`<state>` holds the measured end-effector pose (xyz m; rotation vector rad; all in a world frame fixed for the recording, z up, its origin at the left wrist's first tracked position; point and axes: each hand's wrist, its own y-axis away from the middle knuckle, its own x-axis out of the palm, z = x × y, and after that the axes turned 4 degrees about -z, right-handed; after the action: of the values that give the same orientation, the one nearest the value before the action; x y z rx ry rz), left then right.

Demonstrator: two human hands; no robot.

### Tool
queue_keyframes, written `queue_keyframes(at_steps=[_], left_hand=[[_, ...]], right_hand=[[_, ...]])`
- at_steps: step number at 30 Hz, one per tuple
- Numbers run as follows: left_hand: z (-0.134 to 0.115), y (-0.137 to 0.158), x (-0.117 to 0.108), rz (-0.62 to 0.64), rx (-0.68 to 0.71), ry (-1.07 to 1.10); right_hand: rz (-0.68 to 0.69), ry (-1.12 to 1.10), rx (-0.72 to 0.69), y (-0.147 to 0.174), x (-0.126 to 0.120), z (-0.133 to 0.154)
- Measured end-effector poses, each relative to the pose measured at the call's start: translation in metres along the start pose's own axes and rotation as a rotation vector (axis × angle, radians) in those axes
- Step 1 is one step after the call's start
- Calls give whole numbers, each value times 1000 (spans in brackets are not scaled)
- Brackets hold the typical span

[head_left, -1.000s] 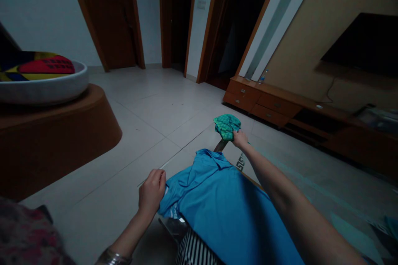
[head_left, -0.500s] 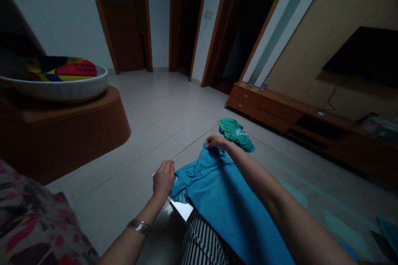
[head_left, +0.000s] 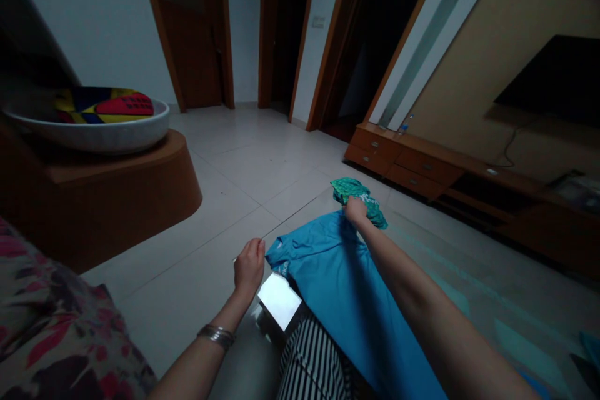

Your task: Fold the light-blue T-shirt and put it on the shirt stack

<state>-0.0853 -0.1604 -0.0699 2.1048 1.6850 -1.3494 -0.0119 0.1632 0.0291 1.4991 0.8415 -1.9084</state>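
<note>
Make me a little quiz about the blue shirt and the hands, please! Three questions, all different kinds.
1. True or false: the left hand is pinching a corner of the blue shirt.
2. What lies right beyond the right hand?
A) a red ball
B) a green patterned cloth
C) a shoe
3. Fill in: under the near end of the shirt you can see cloth with black and white ____.

Key
1. True: its fingers are closed on the shirt's left corner.
2. B: the right hand holds the shirt's far edge, just in front of the green cloth.
3. Stripes.
</note>
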Motion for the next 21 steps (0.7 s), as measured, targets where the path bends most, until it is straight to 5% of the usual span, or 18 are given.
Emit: queue_keyframes(at_steps=[9, 16, 21], left_hand=[[-1, 1, -3, 26, -27, 39], [-6, -13, -10, 266, -240, 541], [-16, -19, -21, 449, 29, 181]], right_hand=[[435, -325, -709, 31, 53, 89], [565, -395, -651, 34, 69, 110], [475, -471, -621, 33, 61, 108]])
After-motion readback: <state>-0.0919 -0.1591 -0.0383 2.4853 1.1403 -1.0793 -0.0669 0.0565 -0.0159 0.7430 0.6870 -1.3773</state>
